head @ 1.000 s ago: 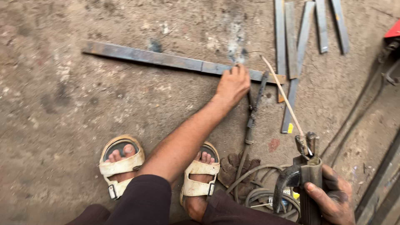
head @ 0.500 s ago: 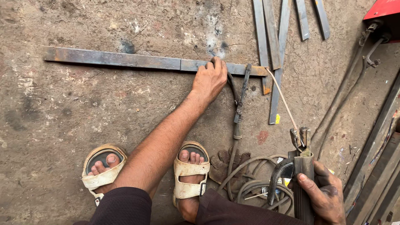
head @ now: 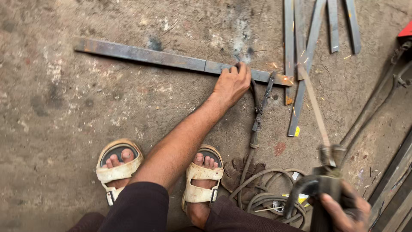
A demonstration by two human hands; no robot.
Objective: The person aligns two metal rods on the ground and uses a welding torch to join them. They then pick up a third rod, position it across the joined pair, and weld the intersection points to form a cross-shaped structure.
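Observation:
A long flat steel bar (head: 141, 53) lies across the concrete floor. My left hand (head: 231, 83) presses down on its right part, fingers curled over the far edge. My right hand (head: 343, 210) grips a welding electrode holder (head: 322, 189) at the lower right. Its thin rod (head: 313, 103) reaches up to the bar's right end (head: 283, 79), where small orange sparks fly. A clamp with a cable (head: 259, 114) sits just right of my left hand, touching the bar.
Several flat steel strips (head: 317, 25) lie at the top right. Coiled cables (head: 266, 193) and a dark glove (head: 240, 169) rest by my sandalled feet (head: 201, 180). A red machine corner (head: 405, 30) and more bars (head: 395, 180) line the right edge.
The electrode tip has come down onto the bar's right end and sparks now appear. My left hand has stayed pressed on the bar.

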